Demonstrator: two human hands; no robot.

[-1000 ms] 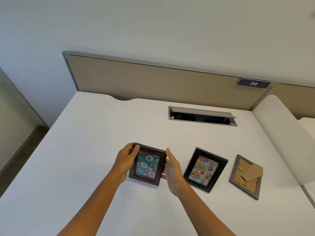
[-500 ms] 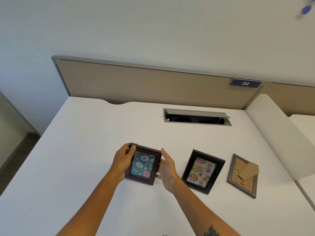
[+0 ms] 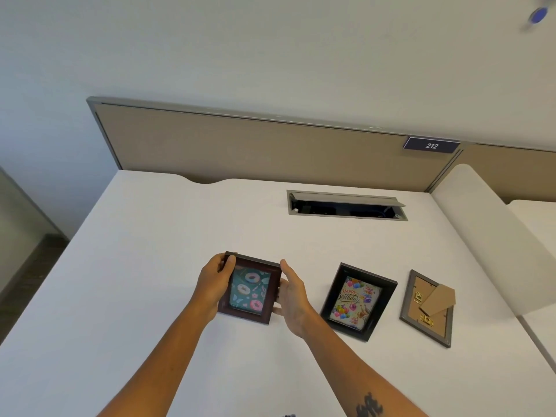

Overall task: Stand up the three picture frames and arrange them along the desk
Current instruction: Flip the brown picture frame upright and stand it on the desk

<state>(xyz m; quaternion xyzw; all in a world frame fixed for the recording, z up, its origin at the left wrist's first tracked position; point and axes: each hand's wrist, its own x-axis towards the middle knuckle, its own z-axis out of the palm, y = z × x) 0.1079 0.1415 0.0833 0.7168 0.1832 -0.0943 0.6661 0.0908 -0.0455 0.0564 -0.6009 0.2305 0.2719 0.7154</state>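
- A dark brown wooden picture frame with a teal doughnut print [image 3: 251,290] sits at the lower centre of the view on the white counter [image 3: 144,266], tilted up, its lower edge on or just above the surface; the view does not settle which.
- The left hand [image 3: 214,281] holds the frame's left side, thumb laid over the upper left corner, its grip closed on the wood.
- The right hand [image 3: 291,293] is at the frame's right side, fingers spread and pointing up the picture, thumb near the lower right corner; its grip looks loose, flat against the edge rather than clamped.
- Just right of that hand, a black wooden picture frame with a "Happy Birthday" balloon print [image 3: 358,300] lies flat, face up, turned slightly clockwise.
- Further right, apart from the black one, a grey picture frame lying face down [image 3: 427,308] shows its brown backing board, brass clips and a cardboard easel flap raised a little.
- Behind the frames, in the upper centre-right of the counter, a grey metal cable hatch [image 3: 346,206] stands open.
- A tan partition panel [image 3: 255,149] runs along the counter's far edge, carrying a dark blue plate numbered 212 [image 3: 431,145] at the right.
- A tattoo [image 3: 370,406] marks the right forearm at the bottom edge.
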